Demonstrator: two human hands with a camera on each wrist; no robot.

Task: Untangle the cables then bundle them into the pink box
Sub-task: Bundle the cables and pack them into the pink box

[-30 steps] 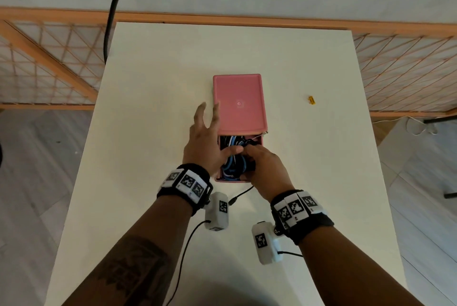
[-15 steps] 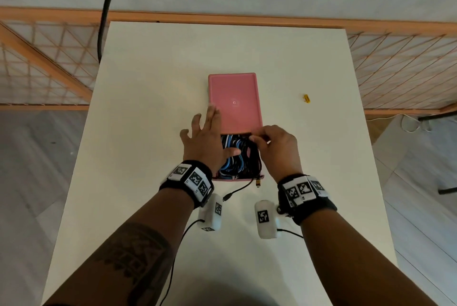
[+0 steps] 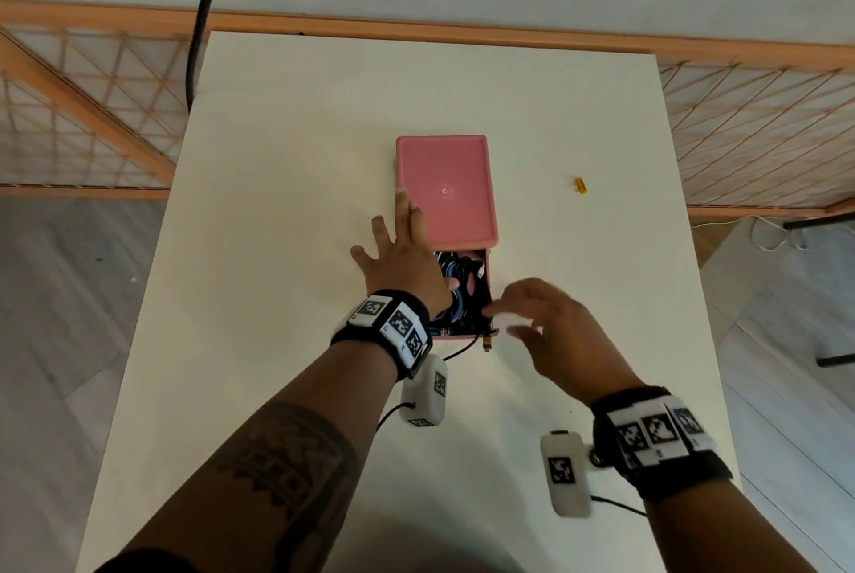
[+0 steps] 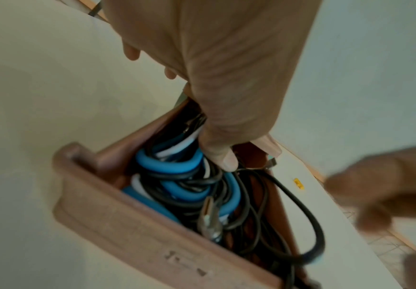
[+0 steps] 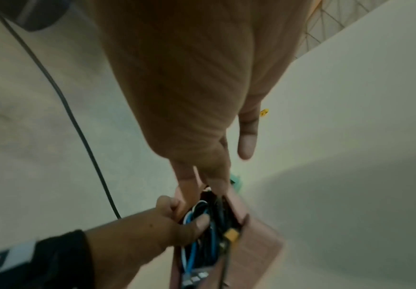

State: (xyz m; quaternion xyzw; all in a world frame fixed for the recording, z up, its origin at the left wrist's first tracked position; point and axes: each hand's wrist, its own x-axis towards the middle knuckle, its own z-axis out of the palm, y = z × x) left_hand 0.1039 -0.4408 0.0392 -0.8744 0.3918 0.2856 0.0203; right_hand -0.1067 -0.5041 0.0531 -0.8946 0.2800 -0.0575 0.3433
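Blue, black and white coiled cables (image 4: 177, 176) are being pressed into the pink rectangular plastic box (image 3: 492, 290) by the spread left hand (image 3: 402, 267); the right hand (image 3: 555, 331) is being held beside it, fingers loose, holding nothing.

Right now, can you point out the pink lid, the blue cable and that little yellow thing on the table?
pink lid (image 3: 445, 190), head view, centre of its top.
blue cable (image 4: 167, 167), left wrist view, upper loop.
little yellow thing (image 3: 579, 185), head view, its middle.

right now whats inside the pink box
Coiled blue, black and white cables fill the open near half of the pink box, the left hand thumb pressing on them. One black cable trails out. The lid hides the far half.
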